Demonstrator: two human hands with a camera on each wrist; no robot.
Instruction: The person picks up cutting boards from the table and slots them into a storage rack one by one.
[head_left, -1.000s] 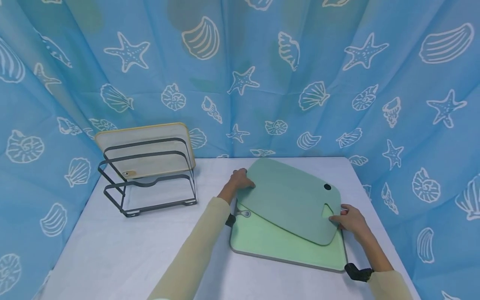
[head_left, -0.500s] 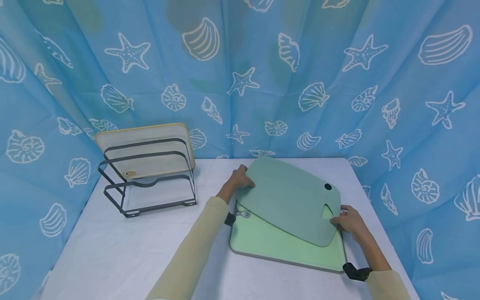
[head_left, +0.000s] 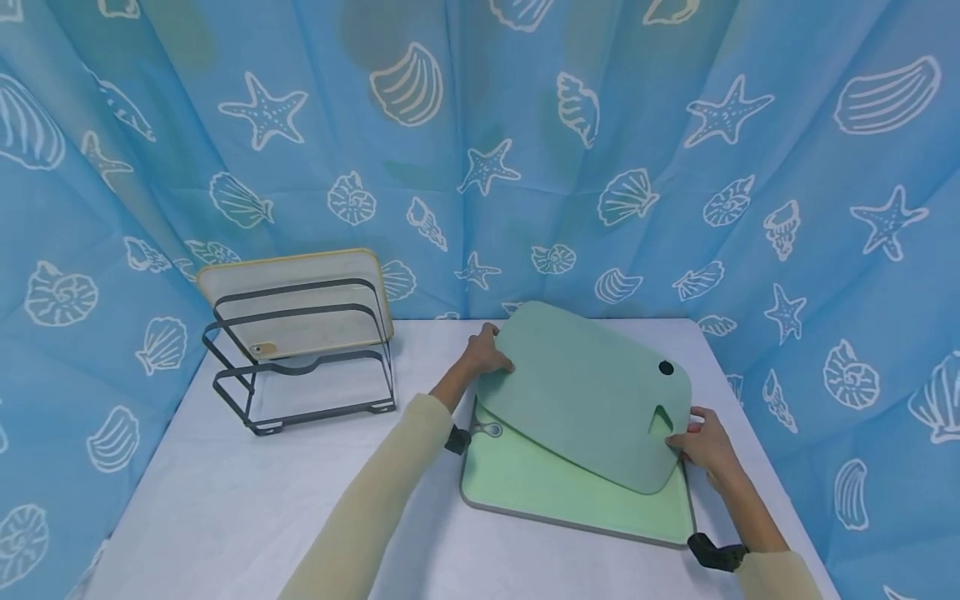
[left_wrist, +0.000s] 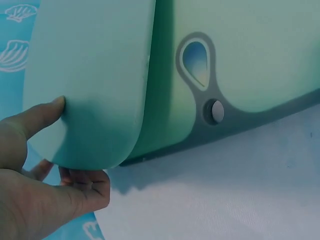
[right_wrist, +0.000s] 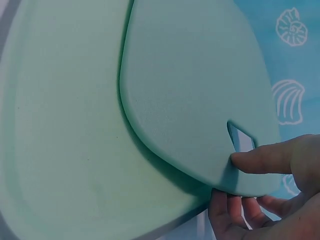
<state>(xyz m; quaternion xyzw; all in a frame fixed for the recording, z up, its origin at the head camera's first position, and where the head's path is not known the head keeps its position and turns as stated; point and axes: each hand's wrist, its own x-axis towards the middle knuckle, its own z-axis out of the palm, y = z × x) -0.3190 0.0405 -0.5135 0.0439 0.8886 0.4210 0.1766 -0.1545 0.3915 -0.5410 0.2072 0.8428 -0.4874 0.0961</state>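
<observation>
Both hands grip a sage-green cutting board (head_left: 581, 392) with a triangular hole and a black dot near its right end. My left hand (head_left: 486, 353) pinches its left end, thumb on top and fingers curled beneath, as the left wrist view shows. At the right end my right hand (head_left: 703, 442) holds it the same way, with the thumb (right_wrist: 262, 161) beside the hole. Its far edge is tilted up. Below it a larger light-green cutting board (head_left: 573, 492) with a grey rim lies on the table, partly covered. A grey drop-shaped loop (left_wrist: 196, 62) marks that board's corner.
At the left of the white table (head_left: 300, 517) stands a dark wire rack (head_left: 307, 358). A white board with a yellow edge (head_left: 300, 267) leans in its back slot. A blue curtain (head_left: 525, 167) with shell prints hangs behind the table.
The sage-green board's far edge has risen slightly off the larger board, and its right end has shifted a little to the right. Both hands keep their grip. The head view has shifted slightly.
</observation>
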